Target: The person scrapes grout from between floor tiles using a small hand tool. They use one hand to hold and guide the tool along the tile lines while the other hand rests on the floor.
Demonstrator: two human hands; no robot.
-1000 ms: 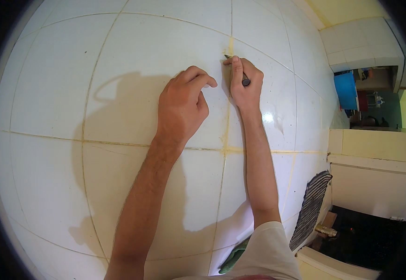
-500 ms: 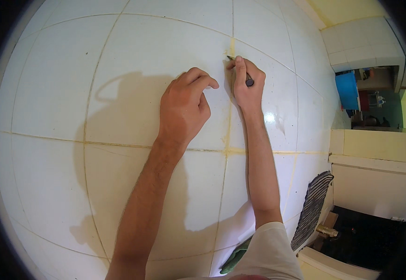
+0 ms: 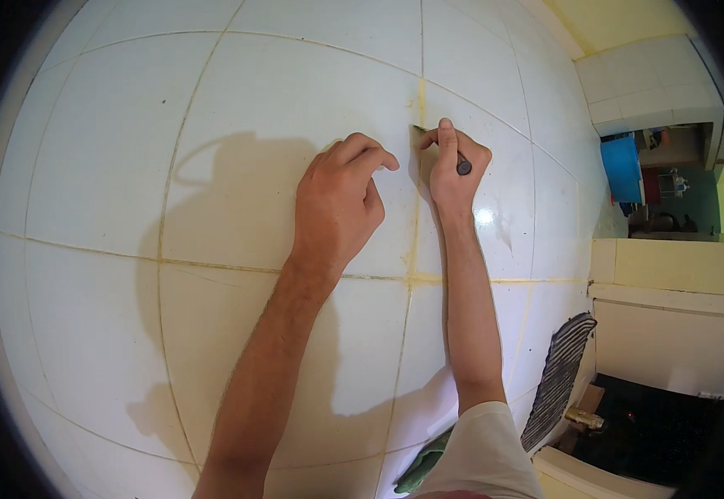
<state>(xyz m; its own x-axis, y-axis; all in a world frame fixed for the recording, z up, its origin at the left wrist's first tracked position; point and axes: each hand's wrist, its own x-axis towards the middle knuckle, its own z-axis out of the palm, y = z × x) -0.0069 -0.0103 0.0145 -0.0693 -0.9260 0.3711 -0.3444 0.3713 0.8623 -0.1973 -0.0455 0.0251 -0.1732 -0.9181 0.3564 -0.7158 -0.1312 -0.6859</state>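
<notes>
My right hand (image 3: pixel 457 173) is closed around a dark-handled pointed tool (image 3: pixel 463 166); its narrow tip shows past my fingers, at a yellowed grout line (image 3: pixel 415 224) between white floor tiles. Most of the handle is hidden in my fist, so its exact kind is unclear. To the left, my left hand (image 3: pixel 339 195) hovers over or rests on a large white tile (image 3: pixel 246 108). Its fingers are loosely bent, with the thumb apart from the index finger, and I see nothing in it.
A striped dark mat (image 3: pixel 558 378) lies at the right by a doorway. Something green, like a cloth (image 3: pixel 423 466), sits beside my right sleeve. Farther off at the upper right stands a blue tub (image 3: pixel 621 169). Shadows of my arms and body fall across the tiles.
Along the grout line, my right hand and the tool have drawn slightly nearer to me. My left hand keeps the same bent pose; the whole view has shifted a little.
</notes>
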